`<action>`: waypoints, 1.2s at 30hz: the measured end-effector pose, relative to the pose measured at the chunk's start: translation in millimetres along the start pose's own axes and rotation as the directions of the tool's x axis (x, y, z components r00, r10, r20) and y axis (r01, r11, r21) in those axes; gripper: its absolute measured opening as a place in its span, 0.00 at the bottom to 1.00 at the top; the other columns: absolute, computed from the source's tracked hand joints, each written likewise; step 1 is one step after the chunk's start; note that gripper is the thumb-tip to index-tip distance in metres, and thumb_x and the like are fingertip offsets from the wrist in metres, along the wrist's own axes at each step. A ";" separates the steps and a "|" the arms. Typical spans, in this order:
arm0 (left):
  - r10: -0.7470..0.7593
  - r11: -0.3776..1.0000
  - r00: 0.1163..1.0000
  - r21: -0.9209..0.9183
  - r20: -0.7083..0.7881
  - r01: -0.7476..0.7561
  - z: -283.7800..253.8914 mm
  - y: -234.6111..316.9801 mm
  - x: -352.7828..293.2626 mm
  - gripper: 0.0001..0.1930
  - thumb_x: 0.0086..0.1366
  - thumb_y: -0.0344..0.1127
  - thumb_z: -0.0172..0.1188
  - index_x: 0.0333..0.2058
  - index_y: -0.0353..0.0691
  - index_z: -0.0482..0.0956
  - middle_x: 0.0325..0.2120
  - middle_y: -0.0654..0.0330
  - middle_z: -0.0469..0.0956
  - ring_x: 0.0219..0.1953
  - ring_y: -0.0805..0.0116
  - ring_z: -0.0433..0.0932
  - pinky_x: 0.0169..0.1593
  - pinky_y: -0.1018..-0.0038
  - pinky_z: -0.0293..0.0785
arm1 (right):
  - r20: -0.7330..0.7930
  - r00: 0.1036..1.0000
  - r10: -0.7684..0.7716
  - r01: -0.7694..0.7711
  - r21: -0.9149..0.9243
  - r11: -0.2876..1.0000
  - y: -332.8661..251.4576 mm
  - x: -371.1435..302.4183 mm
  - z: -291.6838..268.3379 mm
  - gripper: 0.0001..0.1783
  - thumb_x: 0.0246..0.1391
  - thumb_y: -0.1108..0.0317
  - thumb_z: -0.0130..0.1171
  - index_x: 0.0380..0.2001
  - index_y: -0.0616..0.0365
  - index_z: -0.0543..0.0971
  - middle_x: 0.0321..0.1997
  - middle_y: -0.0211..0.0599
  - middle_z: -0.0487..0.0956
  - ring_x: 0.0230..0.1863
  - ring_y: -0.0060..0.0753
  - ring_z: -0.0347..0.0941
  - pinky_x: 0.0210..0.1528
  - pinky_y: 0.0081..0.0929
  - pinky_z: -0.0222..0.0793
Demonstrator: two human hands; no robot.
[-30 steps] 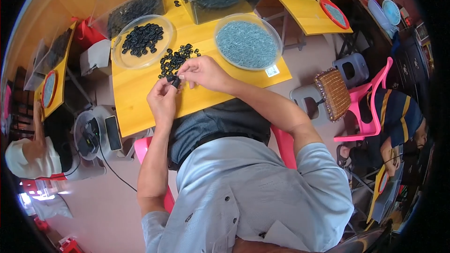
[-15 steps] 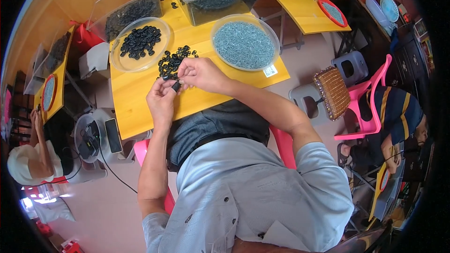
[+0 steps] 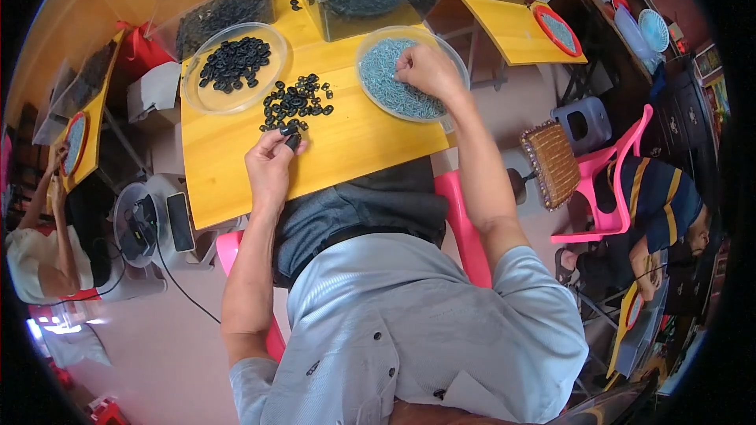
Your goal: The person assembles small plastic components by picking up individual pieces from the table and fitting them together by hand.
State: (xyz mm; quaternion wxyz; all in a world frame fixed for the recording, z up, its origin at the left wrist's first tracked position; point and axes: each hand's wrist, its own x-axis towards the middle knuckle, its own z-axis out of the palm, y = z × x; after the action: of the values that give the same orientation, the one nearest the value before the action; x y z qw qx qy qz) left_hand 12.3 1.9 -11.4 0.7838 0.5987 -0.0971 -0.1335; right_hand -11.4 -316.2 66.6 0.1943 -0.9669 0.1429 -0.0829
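Note:
At the near edge of the small black oval parts strewn on the table, my left hand pinches a black plastic part between thumb and fingers. To the right, my right hand reaches into a round clear tray full of thin silvery metal pins, perhaps screws. Its fingers are bent together and touch the pile; whatever is between them is hidden. Another round clear tray, at the left, holds a heap of black parts.
Clear bins of black parts line the far side of the yellow table. A phone lies on a stool at left. People sit at both sides, near a pink chair and a stool with a woven cushion.
My right hand has left the black part at my left hand and moved right and away from me, into the tray of pins. My left hand stays in place, still holding the part.

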 end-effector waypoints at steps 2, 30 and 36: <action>0.001 1.000 1.000 0.011 0.000 -0.001 -1.0 -1.2 0.2 0.07 0.62 0.18 0.53 0.37 0.28 0.79 0.32 0.61 0.77 0.32 0.72 0.78 0.41 0.78 0.73 | 0.046 0.999 0.005 -0.006 0.022 1.000 2.5 0.5 4.3 0.06 0.42 0.67 0.60 0.25 0.53 0.83 0.31 0.44 0.83 0.39 0.48 0.79 0.43 0.43 0.73; -0.018 0.999 1.000 -0.032 -0.017 0.018 -1.3 0.5 0.7 0.07 0.62 0.18 0.53 0.36 0.31 0.79 0.31 0.60 0.80 0.34 0.73 0.80 0.44 0.79 0.75 | 0.118 0.992 -0.034 -0.030 0.496 0.868 -8.8 -0.4 1.6 0.05 0.48 0.72 0.63 0.27 0.63 0.81 0.22 0.24 0.75 0.24 0.15 0.68 0.28 0.17 0.64; -0.015 0.999 1.000 -0.051 -0.002 0.015 1.9 -0.7 2.1 0.07 0.62 0.18 0.51 0.35 0.31 0.78 0.30 0.59 0.80 0.34 0.72 0.80 0.44 0.79 0.74 | 0.056 0.973 -0.222 0.163 0.513 0.843 -66.0 -23.8 11.8 0.06 0.49 0.71 0.61 0.30 0.64 0.81 0.22 0.26 0.76 0.25 0.16 0.69 0.30 0.19 0.67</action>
State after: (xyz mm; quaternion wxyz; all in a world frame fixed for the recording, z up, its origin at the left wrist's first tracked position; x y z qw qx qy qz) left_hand 13.6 -0.7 -11.6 0.7980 0.5793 -0.0881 -0.1409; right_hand -15.3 -246.3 79.7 0.4390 -0.8947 0.0069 -0.0816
